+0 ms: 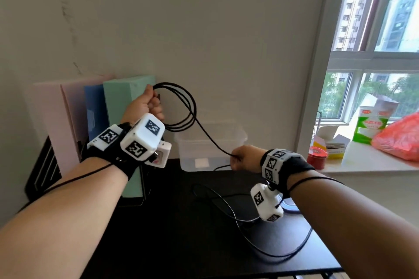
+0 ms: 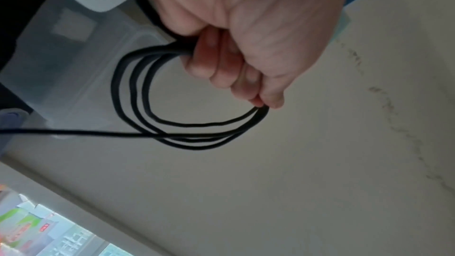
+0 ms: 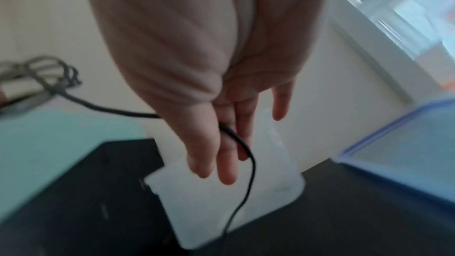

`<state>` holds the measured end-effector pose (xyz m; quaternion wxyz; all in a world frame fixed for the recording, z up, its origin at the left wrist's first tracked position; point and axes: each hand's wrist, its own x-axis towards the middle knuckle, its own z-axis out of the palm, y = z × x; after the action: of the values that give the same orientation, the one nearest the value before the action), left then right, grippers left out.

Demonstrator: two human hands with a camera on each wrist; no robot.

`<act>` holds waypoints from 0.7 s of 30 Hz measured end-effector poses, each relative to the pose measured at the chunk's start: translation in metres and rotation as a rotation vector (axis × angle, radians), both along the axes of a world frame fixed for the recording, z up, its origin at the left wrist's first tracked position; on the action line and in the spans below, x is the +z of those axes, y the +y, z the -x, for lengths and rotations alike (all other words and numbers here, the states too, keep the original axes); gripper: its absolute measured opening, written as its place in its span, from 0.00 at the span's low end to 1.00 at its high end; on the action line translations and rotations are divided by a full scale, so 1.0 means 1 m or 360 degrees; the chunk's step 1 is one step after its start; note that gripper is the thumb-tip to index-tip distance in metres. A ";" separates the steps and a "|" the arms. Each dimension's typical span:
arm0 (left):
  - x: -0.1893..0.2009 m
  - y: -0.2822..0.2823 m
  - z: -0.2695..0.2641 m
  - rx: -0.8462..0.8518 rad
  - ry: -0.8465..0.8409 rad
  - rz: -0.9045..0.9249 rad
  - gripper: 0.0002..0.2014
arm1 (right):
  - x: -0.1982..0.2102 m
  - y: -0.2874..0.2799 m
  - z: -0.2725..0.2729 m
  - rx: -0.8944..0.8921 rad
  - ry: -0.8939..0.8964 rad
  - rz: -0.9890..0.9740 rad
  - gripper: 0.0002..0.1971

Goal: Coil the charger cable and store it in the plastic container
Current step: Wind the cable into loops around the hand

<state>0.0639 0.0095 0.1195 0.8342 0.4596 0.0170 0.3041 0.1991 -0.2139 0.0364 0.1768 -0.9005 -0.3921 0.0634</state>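
Observation:
My left hand (image 1: pixel 150 104) is raised in front of the wall, its fingers (image 2: pixel 221 65) curled round a coil of about three loops of the black charger cable (image 1: pixel 184 106). The white charger brick (image 1: pixel 161 154) hangs just under that wrist. From the coil one strand runs down and right to my right hand (image 1: pixel 240 159), which pinches the cable (image 3: pixel 242 147) between thumb and fingers. The loose remainder of the cable (image 1: pixel 229 207) lies in curves on the black table (image 1: pixel 172 238). A clear plastic container (image 1: pixel 210 142) stands open at the back of the table, between my hands.
Pink, blue and green folders (image 1: pixel 118 102) stand against the wall on the left. A blue-rimmed clear lid (image 3: pixel 399 143) lies by my right wrist. On the windowsill (image 1: pixel 362 165) at the right are a red tin (image 1: pixel 317 159), a green-and-white carton (image 1: pixel 371 124) and a red bag (image 1: pixel 401 140).

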 end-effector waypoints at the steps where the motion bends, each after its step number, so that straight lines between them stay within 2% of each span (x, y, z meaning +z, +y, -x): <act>1: 0.001 0.004 0.001 0.0034 -0.0009 0.0022 0.18 | -0.004 -0.003 -0.005 -0.0026 -0.0060 0.0057 0.08; 3: -0.001 0.012 0.003 0.0072 0.0011 0.0068 0.19 | -0.007 -0.009 -0.016 -0.0167 0.0001 -0.0133 0.06; 6: -0.009 0.019 0.003 0.0087 0.0062 0.0140 0.20 | 0.000 -0.014 -0.025 -0.0453 0.0278 -0.0950 0.10; 7: -0.012 0.018 0.001 0.0073 0.0073 0.0165 0.21 | 0.004 -0.015 -0.026 -0.0528 0.0240 -0.1094 0.13; 8: -0.014 0.017 0.000 0.0054 0.0080 0.0187 0.21 | 0.008 -0.013 -0.026 -0.0575 0.0122 -0.1092 0.14; 11: -0.017 0.010 -0.004 0.0003 0.0095 0.0238 0.20 | 0.025 -0.009 -0.011 -0.0658 -0.0300 -0.0573 0.15; 13: -0.016 0.005 -0.004 -0.0016 0.0122 0.0239 0.19 | 0.032 -0.004 -0.002 -0.0725 -0.0451 -0.0219 0.19; 15: -0.015 0.002 -0.004 -0.0021 0.0145 0.0243 0.18 | 0.034 0.002 0.005 -0.0753 -0.0533 0.0022 0.19; 18: -0.013 -0.001 -0.004 -0.0046 0.0166 0.0255 0.19 | 0.033 0.006 0.013 -0.0724 -0.0573 0.0313 0.14; 21: -0.014 -0.004 -0.007 -0.0105 0.0133 0.0227 0.18 | 0.034 0.014 0.022 -0.0549 -0.0667 0.0620 0.14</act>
<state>0.0707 0.0052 0.1051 0.8730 0.4117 0.0583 0.2551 0.1767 -0.1995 0.0702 -0.0751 -0.9640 -0.2421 -0.0804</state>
